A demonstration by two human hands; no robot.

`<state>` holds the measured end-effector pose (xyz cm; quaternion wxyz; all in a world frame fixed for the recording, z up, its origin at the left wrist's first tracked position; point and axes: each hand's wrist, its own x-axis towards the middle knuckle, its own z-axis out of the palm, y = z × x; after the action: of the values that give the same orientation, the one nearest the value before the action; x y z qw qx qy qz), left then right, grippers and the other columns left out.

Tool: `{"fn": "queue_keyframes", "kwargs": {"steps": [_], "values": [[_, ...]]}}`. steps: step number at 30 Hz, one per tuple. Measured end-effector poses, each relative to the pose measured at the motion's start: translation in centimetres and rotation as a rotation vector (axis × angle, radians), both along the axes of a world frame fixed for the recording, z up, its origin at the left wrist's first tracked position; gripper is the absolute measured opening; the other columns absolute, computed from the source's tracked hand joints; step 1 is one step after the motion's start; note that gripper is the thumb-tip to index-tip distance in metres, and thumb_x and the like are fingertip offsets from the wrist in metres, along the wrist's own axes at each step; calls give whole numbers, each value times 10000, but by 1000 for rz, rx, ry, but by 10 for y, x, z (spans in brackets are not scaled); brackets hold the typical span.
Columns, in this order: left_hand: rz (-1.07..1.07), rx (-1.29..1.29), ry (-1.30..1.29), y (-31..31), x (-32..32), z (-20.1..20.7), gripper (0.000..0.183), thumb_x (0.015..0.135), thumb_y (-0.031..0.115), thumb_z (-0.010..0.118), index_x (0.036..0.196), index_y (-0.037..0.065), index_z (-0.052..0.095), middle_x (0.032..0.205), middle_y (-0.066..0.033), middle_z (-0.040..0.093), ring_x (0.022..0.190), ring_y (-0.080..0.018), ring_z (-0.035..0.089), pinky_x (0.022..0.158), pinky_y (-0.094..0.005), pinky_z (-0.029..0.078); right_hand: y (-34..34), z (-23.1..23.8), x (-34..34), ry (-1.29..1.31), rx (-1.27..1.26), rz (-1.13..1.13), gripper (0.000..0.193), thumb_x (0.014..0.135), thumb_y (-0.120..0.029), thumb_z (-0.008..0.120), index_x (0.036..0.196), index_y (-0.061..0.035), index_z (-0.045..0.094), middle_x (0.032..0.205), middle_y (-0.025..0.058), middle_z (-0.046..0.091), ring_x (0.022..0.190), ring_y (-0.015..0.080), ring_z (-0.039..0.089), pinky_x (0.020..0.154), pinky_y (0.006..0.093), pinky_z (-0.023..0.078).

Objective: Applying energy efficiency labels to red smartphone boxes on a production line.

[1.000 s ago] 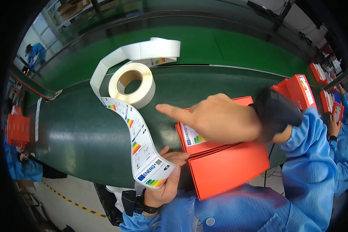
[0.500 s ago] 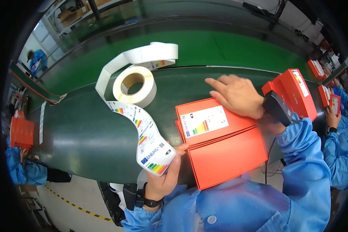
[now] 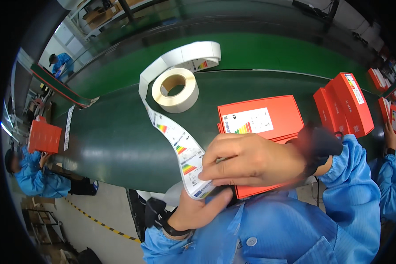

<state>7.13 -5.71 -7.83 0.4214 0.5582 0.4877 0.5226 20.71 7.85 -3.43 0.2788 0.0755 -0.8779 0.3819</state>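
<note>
A long strip of white labels (image 3: 180,143) printed with coloured bars curves toward me from the far side of the bench. My left hand (image 3: 201,210) holds the strip's near end from beneath, thumb stretched to the right. Over that same end is my right hand (image 3: 246,160), its fingers bent and pinched together at the label's edge; the fingertips are partly hidden. Under and beyond the right hand lie two flat red boxes (image 3: 290,110) side by side. The farther one bears a white label (image 3: 259,119) with coloured bars, while the nearer one is mostly covered by my hand and forearm.
A roll of labels (image 3: 190,100) stands on the green bench (image 3: 114,132) beside the strip. More red boxes (image 3: 358,114) stand at the right. A person in blue (image 3: 39,176) handles a red box (image 3: 44,137) at the left; another person's hand (image 3: 392,136) is at the far right.
My right hand has come off the farther red box, moving left and nearer to me onto the strip's end. My left hand still holds the strip, its thumb now stretched to the right.
</note>
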Motion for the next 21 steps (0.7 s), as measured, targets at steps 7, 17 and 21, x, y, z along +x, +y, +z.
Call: {"fn": "queue_keyframes", "kwargs": {"steps": [7, 17, 21], "values": [[64, -374, -1041, 0, 8, 16, 451, 919, 316, 336, 1242, 5, 378, 1187, -150, 485, 1130, -253, 460, 943, -412, 354, -11, -13, 3, 143, 293, -168, 271, 691, -84, 596, 954, -21, 573, 878, 83, 550, 846, 240, 547, 711, 333, 458], [89, -294, -1096, -1, 19, 26, 447, 914, 287, 344, 1254, -2, 355, 1197, -126, 474, 1112, -236, 471, 927, -385, 373, -21, -6, 13, 219, 554, -316, 198, 721, -117, 607, 897, -27, 593, 884, 77, 562, 826, 224, 541, 723, 347, 450], [101, -328, -1127, 5, 11, 24, 450, 915, 334, 354, 1267, 52, 348, 1185, -165, 476, 1061, -262, 494, 909, -395, 389, -26, 4, 20, 195, 383, -256, 188, 730, -88, 615, 904, -19, 598, 960, 110, 560, 879, 252, 542, 778, 361, 451]]}}
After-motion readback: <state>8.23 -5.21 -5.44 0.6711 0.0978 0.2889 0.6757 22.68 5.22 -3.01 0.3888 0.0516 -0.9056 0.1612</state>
